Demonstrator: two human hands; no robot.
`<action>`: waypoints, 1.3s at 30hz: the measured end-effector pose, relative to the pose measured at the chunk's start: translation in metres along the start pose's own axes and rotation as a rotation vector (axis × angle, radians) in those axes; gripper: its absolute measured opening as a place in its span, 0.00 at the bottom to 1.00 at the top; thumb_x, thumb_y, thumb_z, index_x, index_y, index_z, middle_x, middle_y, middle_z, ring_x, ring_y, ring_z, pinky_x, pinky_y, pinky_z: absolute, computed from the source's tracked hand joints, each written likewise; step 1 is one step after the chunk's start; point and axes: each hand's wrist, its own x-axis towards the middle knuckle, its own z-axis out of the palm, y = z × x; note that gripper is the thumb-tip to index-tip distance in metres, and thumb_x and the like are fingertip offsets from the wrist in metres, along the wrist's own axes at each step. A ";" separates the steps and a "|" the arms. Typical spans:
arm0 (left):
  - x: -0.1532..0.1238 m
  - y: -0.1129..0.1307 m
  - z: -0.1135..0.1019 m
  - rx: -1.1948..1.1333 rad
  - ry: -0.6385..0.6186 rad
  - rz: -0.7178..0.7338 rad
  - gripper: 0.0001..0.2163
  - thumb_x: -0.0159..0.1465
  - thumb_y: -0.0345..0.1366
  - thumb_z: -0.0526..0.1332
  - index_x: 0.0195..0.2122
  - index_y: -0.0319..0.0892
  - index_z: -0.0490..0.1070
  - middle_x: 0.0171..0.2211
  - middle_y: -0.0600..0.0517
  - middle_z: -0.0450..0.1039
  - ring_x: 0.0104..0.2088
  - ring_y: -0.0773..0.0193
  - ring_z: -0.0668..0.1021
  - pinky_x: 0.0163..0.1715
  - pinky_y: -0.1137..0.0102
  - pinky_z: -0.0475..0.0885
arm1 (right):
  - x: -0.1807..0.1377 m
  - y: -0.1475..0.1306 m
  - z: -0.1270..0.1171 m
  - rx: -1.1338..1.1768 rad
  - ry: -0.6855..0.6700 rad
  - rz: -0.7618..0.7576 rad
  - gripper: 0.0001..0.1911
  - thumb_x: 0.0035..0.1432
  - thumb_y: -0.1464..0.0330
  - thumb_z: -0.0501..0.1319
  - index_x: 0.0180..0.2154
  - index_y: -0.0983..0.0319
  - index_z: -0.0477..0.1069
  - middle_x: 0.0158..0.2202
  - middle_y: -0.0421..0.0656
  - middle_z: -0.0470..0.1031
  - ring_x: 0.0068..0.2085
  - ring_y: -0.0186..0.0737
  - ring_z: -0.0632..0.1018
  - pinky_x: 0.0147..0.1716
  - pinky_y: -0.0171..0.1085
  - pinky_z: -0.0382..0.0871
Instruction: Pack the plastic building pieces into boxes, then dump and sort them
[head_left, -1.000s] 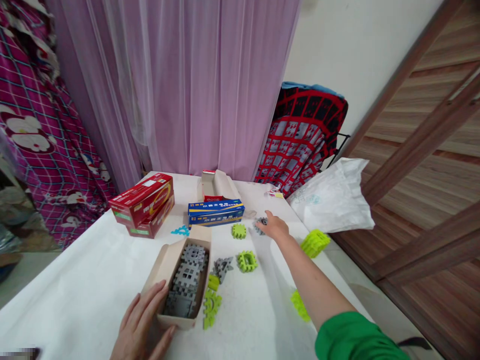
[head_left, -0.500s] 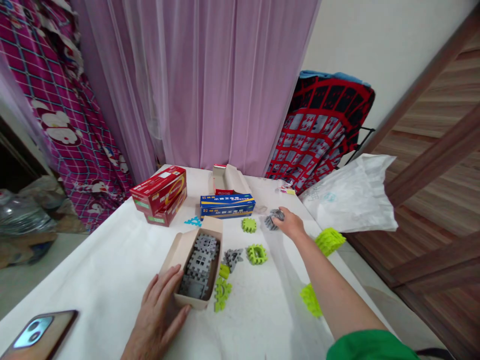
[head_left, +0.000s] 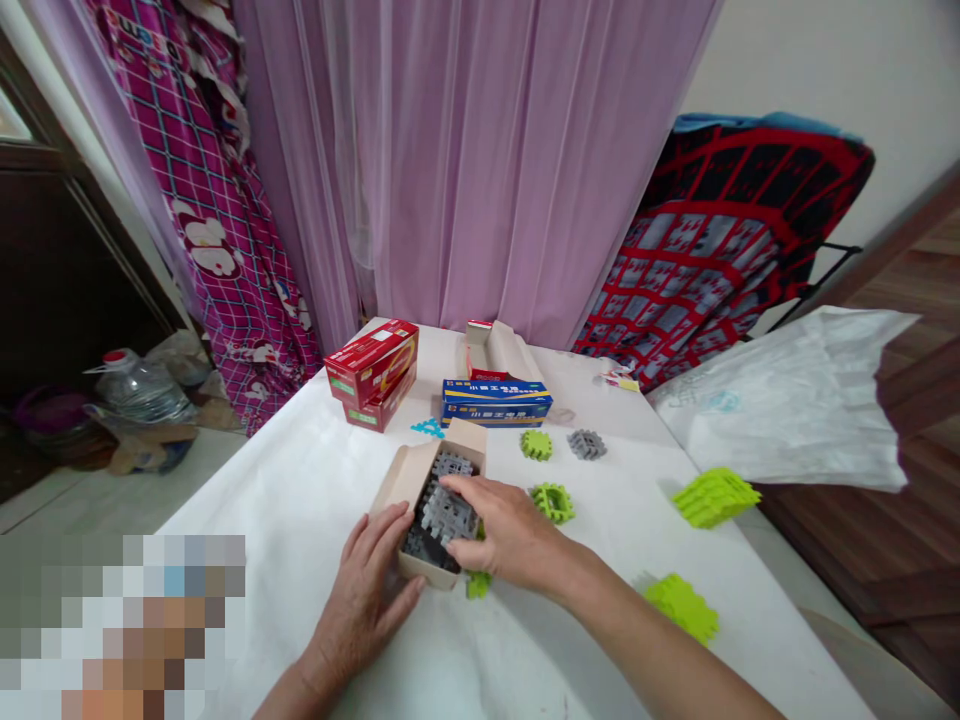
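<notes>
My right hand (head_left: 517, 530) grips a few stacked grey interlocking plastic pieces (head_left: 448, 515), thumb and fingers on either side, over the opening of a small cardboard box (head_left: 431, 574). More grey pieces (head_left: 453, 464) lie inside the box. Against its left side and near corner, my left hand (head_left: 367, 580) holds the box, fingers along the flap and thumb at the near end. A green piece (head_left: 478, 585) shows partly beneath my right hand. Beyond it sit a square green piece (head_left: 553, 503), another green one (head_left: 536, 445) and a grey stack (head_left: 587, 445).
Red boxes (head_left: 371, 360), a blue box (head_left: 495, 400) and an open red carton (head_left: 510, 352) stand at the table's back. A blue triangular piece (head_left: 428, 428) lies by them. Green stacks (head_left: 716, 497) and a white plastic bag (head_left: 795, 400) are right. The lower left is pixelated.
My right hand has come back from the far right to the box, now holding grey pieces over it. A grey stack stays where it was. The view has shifted left.
</notes>
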 end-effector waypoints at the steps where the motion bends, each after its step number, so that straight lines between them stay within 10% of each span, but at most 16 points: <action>1: 0.000 0.000 0.000 -0.005 0.001 -0.001 0.30 0.65 0.40 0.57 0.67 0.48 0.49 0.61 0.44 0.67 0.61 0.56 0.70 0.62 0.55 0.62 | 0.000 0.000 0.003 -0.009 -0.017 0.002 0.35 0.49 0.66 0.65 0.60 0.61 0.66 0.56 0.50 0.74 0.55 0.50 0.75 0.55 0.44 0.67; 9: -0.001 0.002 0.000 -0.010 0.001 -0.019 0.29 0.65 0.39 0.57 0.66 0.47 0.50 0.62 0.43 0.66 0.62 0.57 0.69 0.63 0.55 0.61 | -0.010 0.003 0.004 -0.111 0.014 -0.056 0.33 0.52 0.62 0.65 0.60 0.59 0.66 0.63 0.49 0.66 0.59 0.50 0.70 0.58 0.46 0.63; 16: -0.001 0.001 0.000 0.006 -0.019 -0.017 0.30 0.65 0.38 0.57 0.67 0.47 0.49 0.62 0.43 0.66 0.62 0.57 0.69 0.63 0.55 0.62 | -0.011 0.014 0.005 -0.182 0.009 -0.119 0.13 0.61 0.71 0.57 0.44 0.57 0.78 0.45 0.43 0.80 0.46 0.42 0.76 0.48 0.41 0.66; 39: 0.002 0.000 -0.002 0.021 0.009 0.021 0.28 0.65 0.39 0.57 0.65 0.46 0.52 0.61 0.44 0.67 0.61 0.57 0.70 0.61 0.57 0.65 | 0.007 0.013 0.017 -0.342 -0.057 -0.307 0.15 0.59 0.75 0.56 0.41 0.56 0.79 0.41 0.42 0.77 0.41 0.40 0.76 0.39 0.36 0.69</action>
